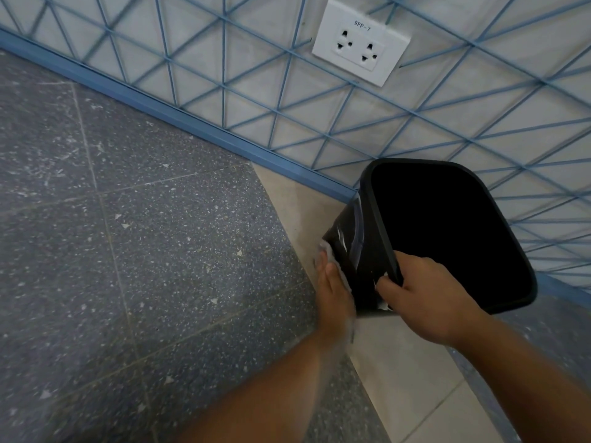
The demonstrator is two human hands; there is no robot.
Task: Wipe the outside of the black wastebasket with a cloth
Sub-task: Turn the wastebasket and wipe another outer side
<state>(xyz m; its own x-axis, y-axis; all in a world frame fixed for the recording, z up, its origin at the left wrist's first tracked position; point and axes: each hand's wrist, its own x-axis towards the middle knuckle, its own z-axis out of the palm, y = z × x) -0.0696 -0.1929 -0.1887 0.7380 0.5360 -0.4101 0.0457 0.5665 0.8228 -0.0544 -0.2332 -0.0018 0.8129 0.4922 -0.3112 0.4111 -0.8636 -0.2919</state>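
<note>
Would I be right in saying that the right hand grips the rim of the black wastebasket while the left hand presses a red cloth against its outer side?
Not quite: the head view shows the cloth is grey, not red. The rest holds: the right hand grips the rim of the black wastebasket, and the left hand presses the cloth against its outer side.

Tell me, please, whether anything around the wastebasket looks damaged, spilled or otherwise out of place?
Nothing looks spilled or broken. The black wastebasket is tilted, but only because the right hand grips its rim while the left hand presses a cloth to its side. The pale streaks on that side seem to be glare or moisture.
</note>
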